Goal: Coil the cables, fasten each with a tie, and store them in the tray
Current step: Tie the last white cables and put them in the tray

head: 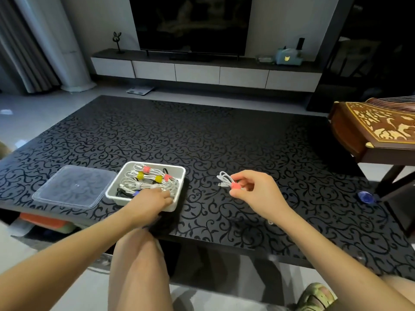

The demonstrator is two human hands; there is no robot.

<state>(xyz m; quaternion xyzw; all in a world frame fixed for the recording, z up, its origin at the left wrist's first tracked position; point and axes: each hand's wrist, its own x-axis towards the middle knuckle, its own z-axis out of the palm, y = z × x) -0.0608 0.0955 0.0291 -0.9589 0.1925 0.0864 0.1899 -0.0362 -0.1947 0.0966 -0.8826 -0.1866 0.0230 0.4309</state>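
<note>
While my right grip [249, 187] pinches the coiled white cable [224, 179] by its pink tie [235, 186], coil pointing to 10 o'clock, the tray [157, 164] lies at 9 o'clock from it, where my left grip [155, 197] lies on the stored cables [143, 180], grasping or merely touching I cannot tell.

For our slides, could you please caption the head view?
A right hand holds a pink-tied white cable while the left hand rests in the tray.

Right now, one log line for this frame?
left hand: rests on tied cables in tray | right hand: pinches coiled white cable at pink tie | lid: off, left of tray
</note>
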